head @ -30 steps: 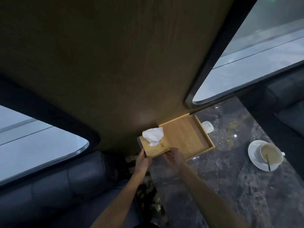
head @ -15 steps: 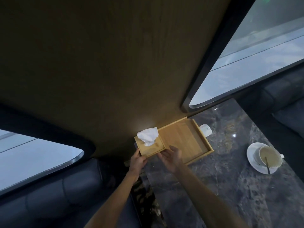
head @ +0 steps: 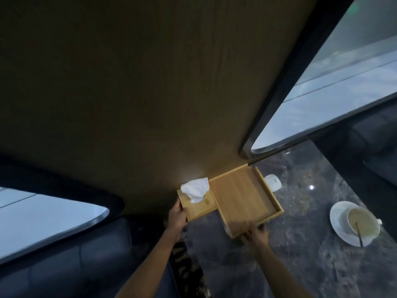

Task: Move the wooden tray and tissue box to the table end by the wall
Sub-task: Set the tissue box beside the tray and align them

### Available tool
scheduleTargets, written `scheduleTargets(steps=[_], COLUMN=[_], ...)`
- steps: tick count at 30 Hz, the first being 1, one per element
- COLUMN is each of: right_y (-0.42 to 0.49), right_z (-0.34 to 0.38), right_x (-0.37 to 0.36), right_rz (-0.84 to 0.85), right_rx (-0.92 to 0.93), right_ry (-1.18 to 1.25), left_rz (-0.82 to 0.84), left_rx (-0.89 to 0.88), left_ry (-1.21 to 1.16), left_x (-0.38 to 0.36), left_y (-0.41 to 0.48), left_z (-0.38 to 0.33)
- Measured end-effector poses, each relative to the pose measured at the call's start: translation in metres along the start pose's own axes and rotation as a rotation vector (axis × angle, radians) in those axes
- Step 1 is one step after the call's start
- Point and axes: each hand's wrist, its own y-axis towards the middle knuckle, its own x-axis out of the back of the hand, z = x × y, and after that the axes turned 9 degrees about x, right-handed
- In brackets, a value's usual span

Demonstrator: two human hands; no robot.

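At the wall end of the surface [head: 300, 265], in the head view, the tissue box [head: 198, 206] and the wooden tray [head: 245, 196] lie side by side; the left hand [head: 177, 214] clamps the box's near corner; the right hand [head: 255, 234] grips the tray's near rim, its long axis pointing toward the wall.

left hand [head: 177, 214] on tissue box [head: 198, 205], right hand [head: 255, 234] on wooden tray [head: 247, 197]

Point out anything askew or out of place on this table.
Nothing stands out. The wooden tray and tissue box sit side by side against the wall, each with a hand at its near edge. The cup stands upright on its saucer, no spill visible.
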Motion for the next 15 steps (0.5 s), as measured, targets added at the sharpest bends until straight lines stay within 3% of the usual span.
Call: scheduleTargets(steps=[9, 15], right_y=[0.005, 0.029], right_z=[0.009, 0.042], right_x=[-0.004, 0.018], right_rz=[-0.195, -0.135], right_rx=[0.108, 0.066], right_ry=[-0.467, -0.380], left_rz=[-0.071, -0.035], left_rx=[-0.033, -0.015], left_ry=[0.015, 0.094], left_x=[-0.005, -0.052], left_y=[0.000, 0.017], left_z=[0.006, 0.002])
